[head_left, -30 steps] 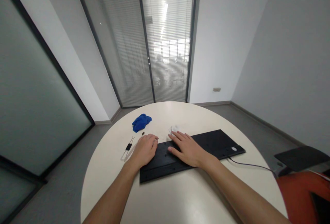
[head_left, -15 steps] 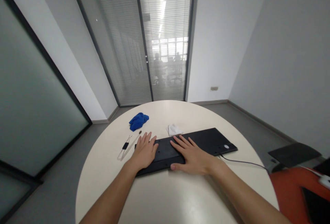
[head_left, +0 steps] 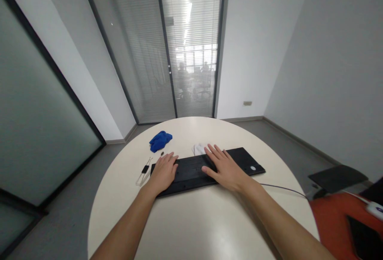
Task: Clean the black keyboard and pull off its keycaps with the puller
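A black keyboard (head_left: 191,171) lies with its underside up on the round cream table (head_left: 191,228). On its left end rests my left hand (head_left: 163,173), fingers stretched out. My right hand (head_left: 226,167) lies spread over the middle right of it, fingertips past the far edge. Behind that hand is a white cloth (head_left: 198,149), partly covered. A white oval sticker (head_left: 253,168) shows on the right end, and a black cable (head_left: 284,188) runs off to the right. Neither hand is closed round anything.
A crumpled blue cloth (head_left: 160,140) sits at the back left. Left of the keyboard lies a thin wire tool with a black middle (head_left: 145,169), beside a mostly hidden brush with a dark tip (head_left: 162,153). A red chair (head_left: 335,216) stands at the right.
The keyboard has shifted left and slightly away, and my left hand has moved with it. My right hand has moved forward, now nearer the white cloth and overlapping it in view.
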`<state>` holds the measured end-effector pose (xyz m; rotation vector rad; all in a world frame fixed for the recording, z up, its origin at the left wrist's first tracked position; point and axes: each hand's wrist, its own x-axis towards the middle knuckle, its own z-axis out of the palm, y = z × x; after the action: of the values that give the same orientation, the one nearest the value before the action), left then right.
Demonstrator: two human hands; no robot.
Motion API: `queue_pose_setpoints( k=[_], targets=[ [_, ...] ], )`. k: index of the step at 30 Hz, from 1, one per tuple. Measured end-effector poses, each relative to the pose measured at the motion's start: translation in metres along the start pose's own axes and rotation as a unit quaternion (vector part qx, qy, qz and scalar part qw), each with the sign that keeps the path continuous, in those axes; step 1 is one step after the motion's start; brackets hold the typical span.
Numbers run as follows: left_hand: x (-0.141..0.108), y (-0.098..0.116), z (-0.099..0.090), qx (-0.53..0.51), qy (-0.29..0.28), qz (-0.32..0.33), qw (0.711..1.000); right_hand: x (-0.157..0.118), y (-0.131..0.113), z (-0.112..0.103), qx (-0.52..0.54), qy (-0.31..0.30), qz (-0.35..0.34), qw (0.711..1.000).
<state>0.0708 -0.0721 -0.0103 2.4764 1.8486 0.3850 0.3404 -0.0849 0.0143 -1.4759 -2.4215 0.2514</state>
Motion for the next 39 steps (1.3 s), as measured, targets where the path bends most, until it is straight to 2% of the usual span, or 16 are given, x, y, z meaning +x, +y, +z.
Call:
queue_pose_setpoints(
  k=[3,5,10,13,15,17,19,25,30,35,39],
  targets=[
    [0.002,0.0,-0.001,-0.009,0.026,-0.003,1.0,-0.002,0.01,0.005,-0.006,-0.05,0.023,0.998],
    [0.001,0.005,-0.003,-0.018,0.051,0.001,0.999,-0.002,0.012,0.01,-0.013,-0.057,0.021,0.998],
    [-0.008,0.035,-0.01,-0.052,0.082,0.01,0.995,0.002,0.018,0.01,-0.056,0.011,0.06,0.997],
    [-0.017,0.052,-0.008,-0.05,0.06,0.045,0.996,0.003,0.032,0.006,-0.087,0.039,0.13,0.987],
    [-0.022,0.058,-0.004,-0.043,0.02,0.059,0.997,0.002,0.041,0.005,-0.092,0.01,0.155,0.984],
    [-0.025,0.06,-0.002,-0.036,-0.01,0.061,0.997,0.001,0.047,0.005,-0.09,-0.032,0.15,0.984],
    [-0.025,0.059,-0.002,-0.032,-0.017,0.054,0.998,0.0,0.049,0.005,-0.09,-0.048,0.139,0.985],
    [-0.022,0.057,-0.009,-0.03,0.024,0.047,0.998,0.0,0.053,0.008,-0.101,0.024,0.149,0.983],
    [-0.024,0.058,-0.006,-0.037,-0.001,0.053,0.998,-0.002,0.063,0.013,-0.125,-0.046,0.121,0.984],
    [-0.027,0.057,-0.005,-0.032,-0.031,0.058,0.997,-0.002,0.064,0.014,-0.095,-0.02,0.138,0.986],
    [-0.024,0.052,-0.005,-0.031,-0.036,0.074,0.996,0.0,0.061,0.014,-0.109,-0.028,0.131,0.985]
  ],
)
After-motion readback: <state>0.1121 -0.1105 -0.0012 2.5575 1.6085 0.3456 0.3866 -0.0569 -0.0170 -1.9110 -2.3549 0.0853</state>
